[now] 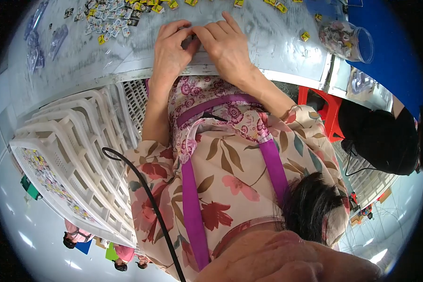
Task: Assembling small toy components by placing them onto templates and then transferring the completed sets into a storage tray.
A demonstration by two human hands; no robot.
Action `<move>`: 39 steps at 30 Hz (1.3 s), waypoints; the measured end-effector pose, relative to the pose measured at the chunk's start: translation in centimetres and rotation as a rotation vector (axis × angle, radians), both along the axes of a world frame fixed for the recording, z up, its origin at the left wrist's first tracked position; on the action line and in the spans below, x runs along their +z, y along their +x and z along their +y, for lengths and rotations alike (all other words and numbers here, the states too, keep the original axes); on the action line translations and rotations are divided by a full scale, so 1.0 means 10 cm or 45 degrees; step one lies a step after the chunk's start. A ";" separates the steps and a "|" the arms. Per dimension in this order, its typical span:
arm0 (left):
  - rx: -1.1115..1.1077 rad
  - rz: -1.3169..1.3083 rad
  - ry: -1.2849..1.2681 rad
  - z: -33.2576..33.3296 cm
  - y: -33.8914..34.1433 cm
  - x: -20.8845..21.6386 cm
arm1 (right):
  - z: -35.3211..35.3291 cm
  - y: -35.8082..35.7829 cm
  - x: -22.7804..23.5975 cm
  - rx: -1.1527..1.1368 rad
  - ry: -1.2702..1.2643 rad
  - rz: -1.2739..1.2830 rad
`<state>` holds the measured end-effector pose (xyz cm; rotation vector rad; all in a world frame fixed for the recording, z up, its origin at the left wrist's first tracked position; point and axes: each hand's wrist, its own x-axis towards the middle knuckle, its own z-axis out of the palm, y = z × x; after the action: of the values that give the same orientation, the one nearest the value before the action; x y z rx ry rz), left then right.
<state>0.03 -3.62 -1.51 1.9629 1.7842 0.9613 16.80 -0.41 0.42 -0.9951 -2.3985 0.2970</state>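
Observation:
Both hands meet over the front edge of the grey worktable (127, 51). My left hand (171, 49) has its fingers curled and its thumb bent inward. Against it, my right hand (226, 49) is closed at the fingertips, with one outer finger lifted. Whatever lies between the fingertips is hidden or too small to make out. Beyond the left hand, a loose heap of small white-and-blue pieces (109, 21) is spread on the table. Small yellow pieces (148, 4) lie along the far side, and a single yellow piece (305, 36) sits right of my right hand.
A clear plastic jar (345, 42) of mixed small pieces lies tipped on the right. Clear plastic parts (56, 40) are at the far left. Stacked white plastic crates (75, 141) stand left below the table. A red stool (331, 115) and a person in black (380, 136) are to the right.

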 end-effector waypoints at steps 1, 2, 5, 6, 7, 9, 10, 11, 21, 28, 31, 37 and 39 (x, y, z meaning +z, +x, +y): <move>0.012 -0.032 -0.014 0.00 -0.01 0.00 | 0.00 -0.02 0.00 0.016 0.046 -0.029; 0.019 -0.032 -0.015 0.00 -0.02 0.00 | -0.01 -0.01 -0.02 0.022 0.046 -0.029; 0.017 -0.033 0.013 -0.01 -0.03 -0.01 | 0.00 0.09 -0.06 0.062 -0.052 0.089; 0.026 -0.039 0.000 -0.01 -0.03 -0.02 | 0.03 0.14 -0.04 0.086 -0.167 0.161; 0.031 -0.043 -0.011 -0.01 -0.03 -0.01 | 0.06 0.20 -0.02 0.108 -0.280 0.235; 0.031 -0.084 -0.048 -0.03 -0.04 0.02 | 0.09 0.30 -0.07 0.055 -0.237 0.266; 0.020 -0.128 -0.086 -0.02 -0.04 0.02 | 0.11 0.33 -0.10 -0.009 -0.194 0.294; 0.018 -0.130 -0.086 -0.02 -0.05 0.02 | 0.12 0.35 -0.13 -0.012 -0.194 0.292; -0.062 0.089 0.025 0.00 0.02 0.05 | 0.11 0.40 -0.23 0.008 -0.129 0.150; -0.047 0.054 0.039 0.01 0.02 0.01 | 0.12 0.31 -0.17 0.079 -0.060 0.114; -0.009 0.055 0.056 0.01 0.06 0.01 | 0.11 0.31 -0.20 0.033 -0.097 0.145; -0.022 0.040 0.079 -0.04 0.16 -0.02 | 0.17 0.40 -0.15 0.078 -0.239 0.226; -0.025 0.079 0.096 -0.06 0.14 0.05 | 0.23 0.46 -0.14 0.104 -0.264 0.252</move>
<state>1.46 -4.19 -1.05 2.0737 1.7830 0.9852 21.36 1.85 -0.96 -0.9107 -2.2633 0.6542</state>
